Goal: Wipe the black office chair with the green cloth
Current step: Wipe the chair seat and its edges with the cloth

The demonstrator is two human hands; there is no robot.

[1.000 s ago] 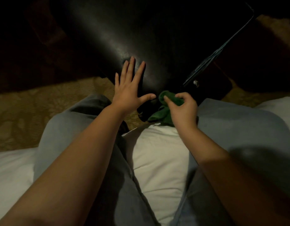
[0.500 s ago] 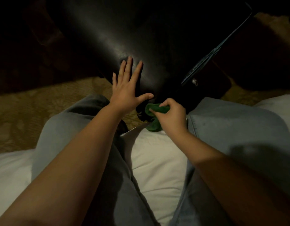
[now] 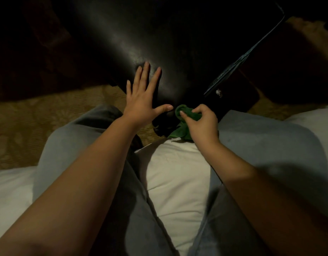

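**One Chair, Two Hands, One Cloth**

One black office chair filled the upper half of the head view. Its broad panel was smooth and glossy like leather, with a soft sheen down the middle and a single thin grey strip running along its right edge. Below it lay white bedding, puffy and quilted, under two legs in grey-blue trousers of a soft matte fabric. A tan carpet with a faint leaf pattern showed to the left.

Two bare forearms reached forward. The left hand lay flat on the chair's shiny panel, all five fingers straight and spread, gripping nothing. The right hand had its fingers curled, pinching one green cloth. The cloth was bunched and rumpled, sitting against the chair's near lower edge, just beside the left thumb, with its loose end hanging toward the bedding.

One small pale mark sat near the strip's lower end, too blurred to read.
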